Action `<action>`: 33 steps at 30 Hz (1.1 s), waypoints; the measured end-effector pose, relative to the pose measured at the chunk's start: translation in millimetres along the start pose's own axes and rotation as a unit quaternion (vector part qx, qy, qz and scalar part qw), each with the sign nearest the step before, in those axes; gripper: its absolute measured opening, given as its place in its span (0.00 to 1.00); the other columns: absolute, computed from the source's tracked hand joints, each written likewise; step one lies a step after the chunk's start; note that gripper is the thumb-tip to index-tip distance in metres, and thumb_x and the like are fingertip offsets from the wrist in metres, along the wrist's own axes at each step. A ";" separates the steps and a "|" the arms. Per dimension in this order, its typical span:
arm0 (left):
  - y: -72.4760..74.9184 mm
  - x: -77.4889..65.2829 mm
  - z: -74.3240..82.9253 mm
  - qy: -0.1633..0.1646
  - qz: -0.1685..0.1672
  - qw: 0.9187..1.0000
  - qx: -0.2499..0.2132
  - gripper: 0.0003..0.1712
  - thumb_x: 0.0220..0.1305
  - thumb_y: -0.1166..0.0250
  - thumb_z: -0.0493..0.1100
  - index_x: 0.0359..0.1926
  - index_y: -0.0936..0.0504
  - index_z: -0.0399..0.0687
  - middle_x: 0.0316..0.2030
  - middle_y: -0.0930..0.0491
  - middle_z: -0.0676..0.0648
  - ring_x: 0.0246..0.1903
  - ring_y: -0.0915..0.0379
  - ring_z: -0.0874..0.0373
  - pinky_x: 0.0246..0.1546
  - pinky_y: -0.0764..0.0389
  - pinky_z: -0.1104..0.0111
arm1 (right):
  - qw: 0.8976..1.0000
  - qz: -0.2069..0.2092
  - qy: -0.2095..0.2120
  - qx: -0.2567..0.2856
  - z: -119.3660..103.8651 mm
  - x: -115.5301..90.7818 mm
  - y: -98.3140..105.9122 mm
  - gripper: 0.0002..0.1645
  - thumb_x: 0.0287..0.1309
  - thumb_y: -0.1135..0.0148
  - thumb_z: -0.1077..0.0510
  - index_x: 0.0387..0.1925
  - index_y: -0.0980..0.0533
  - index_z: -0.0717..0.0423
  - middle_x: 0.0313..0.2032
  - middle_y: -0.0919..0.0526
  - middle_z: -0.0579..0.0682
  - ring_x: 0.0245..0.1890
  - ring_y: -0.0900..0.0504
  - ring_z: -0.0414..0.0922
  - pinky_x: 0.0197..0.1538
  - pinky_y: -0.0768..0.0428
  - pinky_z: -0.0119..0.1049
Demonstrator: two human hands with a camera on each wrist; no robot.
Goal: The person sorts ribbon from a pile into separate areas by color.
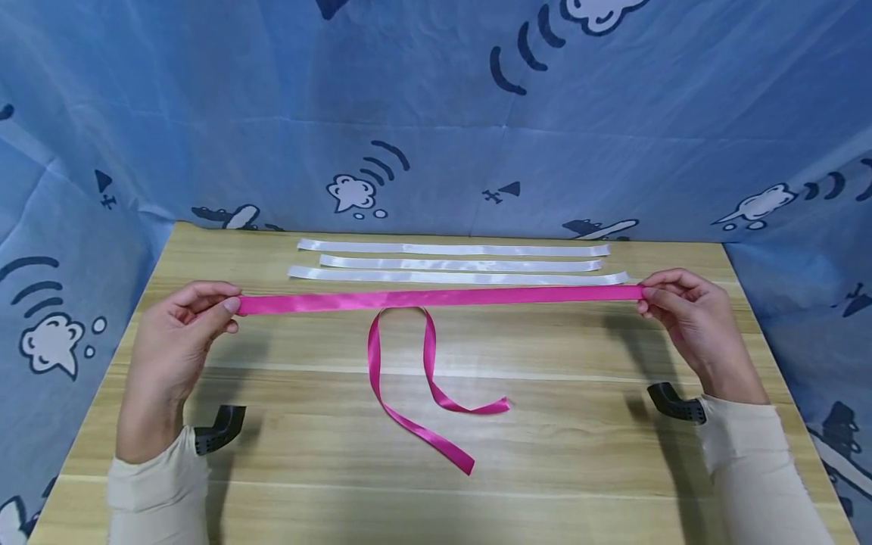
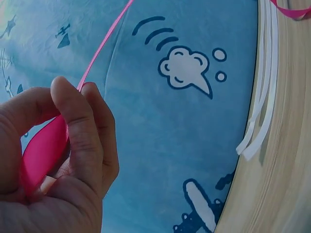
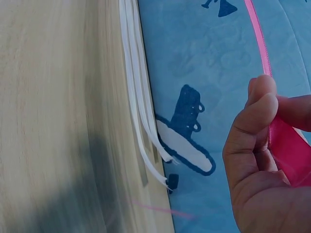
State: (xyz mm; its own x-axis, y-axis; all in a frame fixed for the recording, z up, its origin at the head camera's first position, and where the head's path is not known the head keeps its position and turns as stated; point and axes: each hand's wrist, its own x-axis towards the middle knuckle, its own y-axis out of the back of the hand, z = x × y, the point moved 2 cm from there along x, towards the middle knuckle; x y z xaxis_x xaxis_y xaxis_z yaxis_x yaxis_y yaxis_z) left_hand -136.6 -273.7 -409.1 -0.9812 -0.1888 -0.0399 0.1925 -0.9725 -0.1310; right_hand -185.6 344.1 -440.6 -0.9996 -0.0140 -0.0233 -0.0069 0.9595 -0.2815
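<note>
A pink satin ribbon [image 1: 436,297] stretches nearly level between both hands above the table. My left hand [image 1: 187,325] pinches its left end between thumb and fingers, and my right hand [image 1: 695,325] pinches the right end. In the left wrist view the end of the pink ribbon [image 2: 46,155] lies folded inside the palm. The right wrist view likewise has pink ribbon [image 3: 289,150] within the right hand's grip. A second pink ribbon [image 1: 429,431] lies loosely curved on the table, its upper bend just below the stretched one in the head view.
Three white ribbons [image 1: 459,276] lie side by side along the back of the wooden table [image 1: 545,469]. A blue patterned cloth [image 1: 436,98] hangs behind the table and at both sides. Black curved wrist mounts [image 1: 221,429] stick inward from both sleeves.
</note>
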 end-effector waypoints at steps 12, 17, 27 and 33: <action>9.9 -2.0 4.9 0.006 0.050 0.999 0.003 0.06 0.64 0.28 0.29 0.40 0.10 0.41 0.32 0.16 0.49 0.21 0.19 0.63 0.28 0.15 0.78 | 1.000 0.020 0.008 -0.012 -3.5 -1.7 9.0 0.08 0.68 0.42 0.76 0.41 0.17 0.69 0.31 0.09 0.54 0.27 0.12 0.43 0.34 0.13 0.30; 12.3 -1.9 4.8 0.016 0.070 0.997 0.004 0.07 0.64 0.29 0.28 0.41 0.10 0.39 0.34 0.16 0.49 0.21 0.19 0.63 0.28 0.15 0.78 | 1.000 0.014 0.008 0.011 -3.7 -3.7 13.0 0.09 0.68 0.43 0.77 0.41 0.18 0.70 0.32 0.09 0.56 0.27 0.11 0.44 0.34 0.12 0.31; 18.0 -1.1 3.9 0.021 0.092 0.996 -0.004 0.08 0.63 0.29 0.27 0.42 0.10 0.37 0.37 0.18 0.48 0.21 0.19 0.62 0.27 0.15 0.78 | 0.999 0.052 0.009 -0.012 -4.0 -4.8 18.6 0.07 0.68 0.40 0.74 0.41 0.17 0.69 0.32 0.10 0.54 0.26 0.12 0.43 0.34 0.13 0.30; 20.5 0.0 3.4 0.003 0.094 0.995 -0.024 0.07 0.63 0.29 0.26 0.41 0.10 0.34 0.34 0.17 0.48 0.21 0.19 0.62 0.26 0.15 0.77 | 0.998 0.059 0.015 -0.011 -2.8 -5.9 21.3 0.06 0.67 0.39 0.75 0.41 0.18 0.71 0.32 0.11 0.54 0.25 0.12 0.43 0.34 0.12 0.30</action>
State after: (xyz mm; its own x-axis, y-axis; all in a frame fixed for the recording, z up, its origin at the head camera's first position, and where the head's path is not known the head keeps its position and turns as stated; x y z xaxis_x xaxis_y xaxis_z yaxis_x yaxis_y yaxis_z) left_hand -132.7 -294.1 -408.4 -0.9281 -0.3650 -0.0738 0.3724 -0.9128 -0.1678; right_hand -179.9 365.4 -443.7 -0.9939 0.1072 -0.0264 0.1104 0.9599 -0.2575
